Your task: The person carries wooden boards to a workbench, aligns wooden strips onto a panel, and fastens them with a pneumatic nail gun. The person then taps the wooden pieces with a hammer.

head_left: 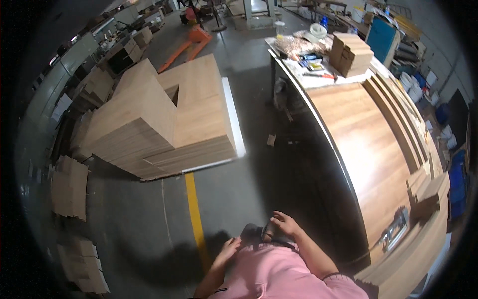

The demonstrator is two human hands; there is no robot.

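Boards [159, 114] sat in a big stepped stack on the floor, ahead and to the left, while a wood-grain panel [353, 134] lay off to the right. Left hand [229, 248] and right hand [286, 224] were by the pink shirt [284, 271], fingers loosely extended — nothing in either that I could see. Farther out, an orange pallet jack [198, 36] stood past the stack.

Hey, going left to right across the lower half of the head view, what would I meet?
Flat brown stack, yellow floor line, left hand, right hand, silver handheld tool, blue object near the edge.
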